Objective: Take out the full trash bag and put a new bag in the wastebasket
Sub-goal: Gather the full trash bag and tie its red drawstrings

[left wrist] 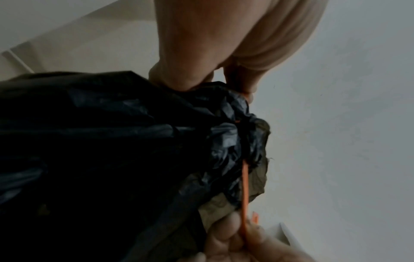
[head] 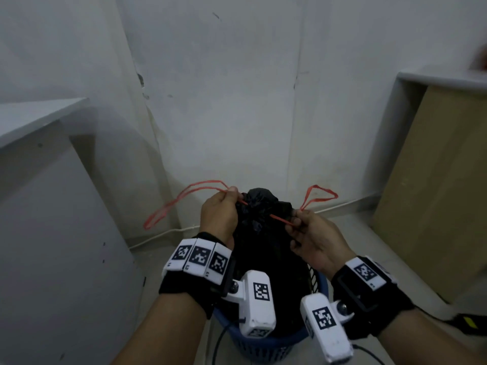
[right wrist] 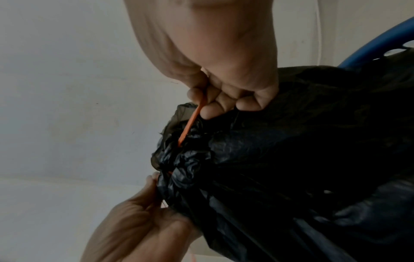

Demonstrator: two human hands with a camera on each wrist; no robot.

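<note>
A full black trash bag (head: 263, 233) stands in a blue wastebasket (head: 263, 346), its neck gathered tight. An orange-red drawstring (head: 184, 198) comes out of both sides of the neck. My left hand (head: 233, 193) pinches the left strand close to the neck, and a long loop trails off to the left. My right hand (head: 296, 219) pinches the right strand (head: 319, 194), which ends in a short loop above the fingers. In the left wrist view the drawstring (left wrist: 245, 186) runs taut from the bag (left wrist: 134, 141). In the right wrist view my curled fingers (right wrist: 215, 106) clamp the strand (right wrist: 192, 122).
The basket stands on the floor in a corner of white wall. A grey cabinet (head: 52, 206) is close on the left and a brown board (head: 434, 193) leans on the right. A white cable (head: 158, 235) runs along the wall base. A yellow-and-black object (head: 469, 322) lies low right.
</note>
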